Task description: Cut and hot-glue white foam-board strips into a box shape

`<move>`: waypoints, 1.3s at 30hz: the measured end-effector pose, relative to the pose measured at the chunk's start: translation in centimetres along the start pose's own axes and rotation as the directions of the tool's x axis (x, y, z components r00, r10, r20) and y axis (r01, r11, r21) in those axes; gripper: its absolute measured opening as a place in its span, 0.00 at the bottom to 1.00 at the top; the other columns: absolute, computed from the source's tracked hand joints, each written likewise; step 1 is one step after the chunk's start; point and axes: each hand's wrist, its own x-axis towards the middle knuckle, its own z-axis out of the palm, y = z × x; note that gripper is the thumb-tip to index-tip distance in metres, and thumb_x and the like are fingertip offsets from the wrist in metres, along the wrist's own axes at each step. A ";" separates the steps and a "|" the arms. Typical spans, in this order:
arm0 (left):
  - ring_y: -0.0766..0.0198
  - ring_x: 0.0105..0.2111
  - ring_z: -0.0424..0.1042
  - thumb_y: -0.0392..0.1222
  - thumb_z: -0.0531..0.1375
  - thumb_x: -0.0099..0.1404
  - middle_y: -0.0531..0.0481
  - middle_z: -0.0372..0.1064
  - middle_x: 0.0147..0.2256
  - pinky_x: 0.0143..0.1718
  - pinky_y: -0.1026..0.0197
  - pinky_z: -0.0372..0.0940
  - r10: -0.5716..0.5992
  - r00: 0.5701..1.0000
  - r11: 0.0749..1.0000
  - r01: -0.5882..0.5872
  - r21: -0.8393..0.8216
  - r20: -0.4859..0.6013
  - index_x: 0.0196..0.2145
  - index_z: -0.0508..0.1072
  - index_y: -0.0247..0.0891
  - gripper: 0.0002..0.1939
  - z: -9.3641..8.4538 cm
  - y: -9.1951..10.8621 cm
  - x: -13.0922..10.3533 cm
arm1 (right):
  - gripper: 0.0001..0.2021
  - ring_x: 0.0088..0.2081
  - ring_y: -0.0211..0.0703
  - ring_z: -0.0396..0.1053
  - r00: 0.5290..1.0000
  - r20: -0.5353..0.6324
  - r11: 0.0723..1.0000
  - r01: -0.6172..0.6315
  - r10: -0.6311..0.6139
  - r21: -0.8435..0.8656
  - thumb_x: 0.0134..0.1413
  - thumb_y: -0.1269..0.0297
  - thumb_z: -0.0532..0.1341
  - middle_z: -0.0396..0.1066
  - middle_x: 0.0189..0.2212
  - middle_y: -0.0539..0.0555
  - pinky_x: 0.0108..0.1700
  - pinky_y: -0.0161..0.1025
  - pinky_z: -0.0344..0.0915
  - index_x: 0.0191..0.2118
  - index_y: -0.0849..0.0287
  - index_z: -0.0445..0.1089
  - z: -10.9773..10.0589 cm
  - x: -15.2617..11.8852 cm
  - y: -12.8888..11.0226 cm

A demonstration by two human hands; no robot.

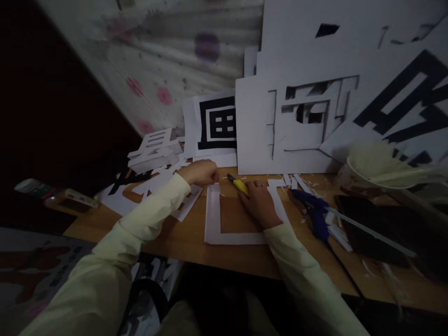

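A white U-shaped foam board piece point(213, 214) lies flat on the wooden table point(182, 242), with low raised edges and its open side facing away from me. My left hand point(202, 172) is closed just above the tip of its left arm; whatever the fingers hold, if anything, is hidden. A yellow utility knife point(241, 186) is in my right hand point(259, 203), its dark tip pointing up and left. That hand rests over the piece's opening, close to its right arm.
A blue glue gun point(317, 214) lies at the right beside white scraps and a paper bucket point(374, 175). Cut-out boards point(255, 126) and a printed black character sheet point(217, 123) lean at the back. Left are a white built-up character point(156, 149) and a bottle point(66, 199).
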 end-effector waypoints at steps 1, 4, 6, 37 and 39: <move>0.63 0.25 0.67 0.36 0.59 0.52 0.50 0.74 0.24 0.26 0.62 0.54 0.000 1.000 1.000 0.000 0.005 0.004 0.26 0.79 0.39 0.08 0.0 0.0 0.0 | 0.18 0.42 0.52 0.67 1.000 0.004 1.000 0.000 0.000 -0.003 0.61 0.61 0.59 0.69 0.43 0.63 0.41 0.42 0.60 0.54 0.63 0.67 0.0 0.0 0.0; 0.62 0.26 0.68 0.37 0.58 0.53 0.49 0.75 0.26 0.27 0.61 0.55 -0.007 1.000 1.000 0.007 0.016 0.007 0.28 0.80 0.39 0.09 0.0 -0.1 0.0 | 0.17 0.42 0.53 0.67 1.000 0.017 1.000 0.000 0.000 -0.013 0.61 0.60 0.58 0.69 0.42 0.63 0.41 0.42 0.60 0.52 0.64 0.68 -0.1 0.0 0.0; 0.62 0.26 0.68 0.37 0.58 0.52 0.49 0.75 0.26 0.27 0.61 0.55 -0.012 1.000 1.000 0.011 0.019 0.012 0.29 0.80 0.39 0.10 0.1 -0.2 0.0 | 0.17 0.42 0.53 0.67 1.000 0.024 1.000 -0.002 0.002 -0.019 0.61 0.60 0.58 0.69 0.42 0.64 0.41 0.42 0.60 0.51 0.65 0.68 -0.1 0.1 0.0; 0.61 0.27 0.70 0.36 0.59 0.52 0.47 0.76 0.27 0.26 0.62 0.54 -0.050 0.999 0.998 0.050 0.047 0.010 0.32 0.81 0.39 0.12 -0.2 0.5 -0.3 | 0.14 0.47 0.54 0.62 0.990 -0.117 0.997 0.079 -0.082 -0.026 0.60 0.62 0.59 0.70 0.46 0.61 0.48 0.47 0.55 0.51 0.57 0.71 -0.5 -0.4 -0.5; 0.60 0.27 0.71 0.36 0.59 0.52 0.46 0.76 0.27 0.26 0.62 0.55 -0.065 0.998 0.997 0.065 0.040 0.002 0.31 0.81 0.39 0.11 -0.3 0.7 -0.4 | 0.12 0.48 0.54 0.61 0.983 -0.122 0.991 0.130 -0.134 -0.040 0.63 0.63 0.57 0.70 0.48 0.60 0.51 0.50 0.52 0.50 0.54 0.72 -0.9 -0.6 -1.2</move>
